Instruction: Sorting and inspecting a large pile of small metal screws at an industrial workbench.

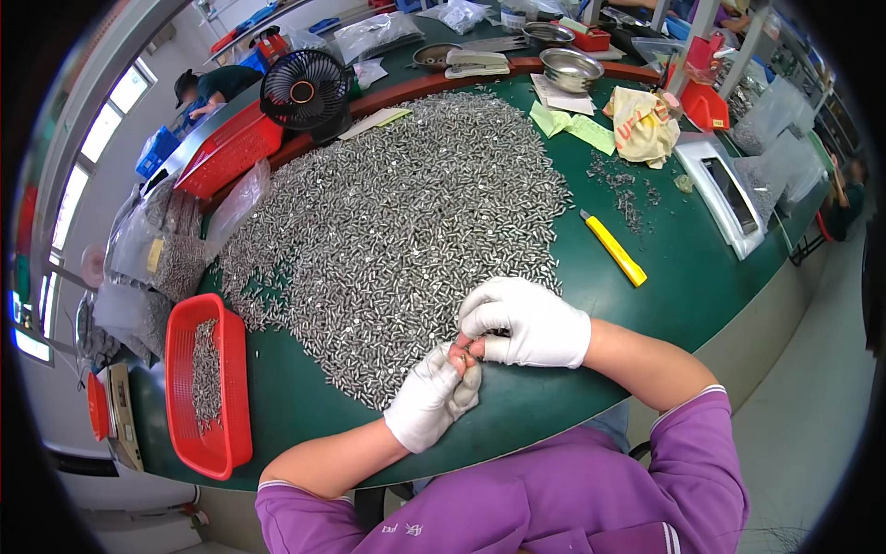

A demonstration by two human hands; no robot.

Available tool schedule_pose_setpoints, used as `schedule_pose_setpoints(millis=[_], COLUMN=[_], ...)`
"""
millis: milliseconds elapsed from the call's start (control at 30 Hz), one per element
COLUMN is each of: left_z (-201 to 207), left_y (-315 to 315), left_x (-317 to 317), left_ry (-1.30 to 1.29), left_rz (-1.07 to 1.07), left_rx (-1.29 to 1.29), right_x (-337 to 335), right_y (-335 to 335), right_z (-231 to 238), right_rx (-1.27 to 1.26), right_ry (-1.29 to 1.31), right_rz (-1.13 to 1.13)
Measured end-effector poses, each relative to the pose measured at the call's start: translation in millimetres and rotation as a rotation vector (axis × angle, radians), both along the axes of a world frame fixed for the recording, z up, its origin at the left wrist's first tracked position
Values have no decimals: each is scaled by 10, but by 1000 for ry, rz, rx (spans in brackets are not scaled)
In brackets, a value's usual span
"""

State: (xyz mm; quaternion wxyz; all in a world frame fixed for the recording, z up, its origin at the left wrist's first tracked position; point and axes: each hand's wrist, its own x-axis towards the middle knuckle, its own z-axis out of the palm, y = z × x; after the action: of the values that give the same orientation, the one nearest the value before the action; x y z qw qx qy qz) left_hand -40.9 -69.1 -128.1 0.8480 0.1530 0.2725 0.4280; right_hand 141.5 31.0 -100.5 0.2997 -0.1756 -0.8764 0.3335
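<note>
My left hand (434, 395) and my right hand (526, 325) meet at the near edge of a wide pile of small silvery metal pins (415, 212). Both wear white gloves with some fingertips bare. The fingertips of the two hands pinch together, touching or nearly touching. Whatever sits between them is too small and too covered to name. Loose pins lie right beside the left glove and beyond the right one. Under both wrists shows the bare green table top (544, 402).
At the left stands a red basket (235, 406) holding some pins, with bags of parts (138, 314) behind it. A yellow utility knife (614, 247) lies to the right. Farther off are a black fan (305, 92), a metal bowl (570, 70), a yellowish cloth (643, 127) and a white scale-like device (720, 194).
</note>
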Motion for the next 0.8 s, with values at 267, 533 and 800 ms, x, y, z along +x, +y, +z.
schedule_pose_setpoints(millis=[267,533,800], left_z=[-15,-16,10], left_y=[-6,-30,-18], left_x=[-24,-20,-9], left_ry=[26,76,93], left_rz=[-34,-17,-51], left_rx=[5,2,48], right_x=[8,24,48], right_y=[-31,-17,-11], right_z=[-9,-13,-7], right_rx=[-120,-181,-232], right_ry=[-36,-59,-87], right_rz=[56,106,140])
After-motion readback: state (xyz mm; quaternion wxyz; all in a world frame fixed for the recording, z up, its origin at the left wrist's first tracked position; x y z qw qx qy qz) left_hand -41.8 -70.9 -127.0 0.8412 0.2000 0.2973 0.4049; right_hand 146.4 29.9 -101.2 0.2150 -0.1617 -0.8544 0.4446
